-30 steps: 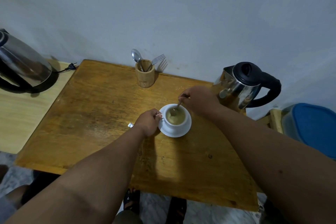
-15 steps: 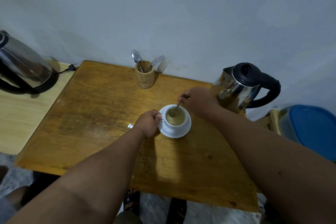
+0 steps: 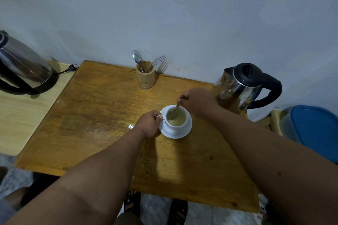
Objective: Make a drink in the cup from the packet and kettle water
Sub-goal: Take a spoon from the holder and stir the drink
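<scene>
A white cup (image 3: 180, 126) holding a pale tan drink stands on a white saucer (image 3: 184, 132) near the middle of the wooden table (image 3: 102, 115). My left hand (image 3: 149, 124) grips the cup's handle from the left. My right hand (image 3: 196, 101) pinches a spoon (image 3: 173, 112) whose bowl dips into the drink. A steel kettle (image 3: 241, 87) with a black lid and handle stands just behind my right hand. A small white scrap of packet (image 3: 131, 126) lies beside my left wrist.
A wooden holder (image 3: 145, 75) with a spoon and a fork stands at the table's back edge by the wall. A second steel kettle (image 3: 23, 65) sits on a lighter side table at far left. A blue-lidded container (image 3: 312, 131) is at the right.
The spoon's bowl has shifted inside the cup as my right hand moves slightly. My left hand stays on the cup handle.
</scene>
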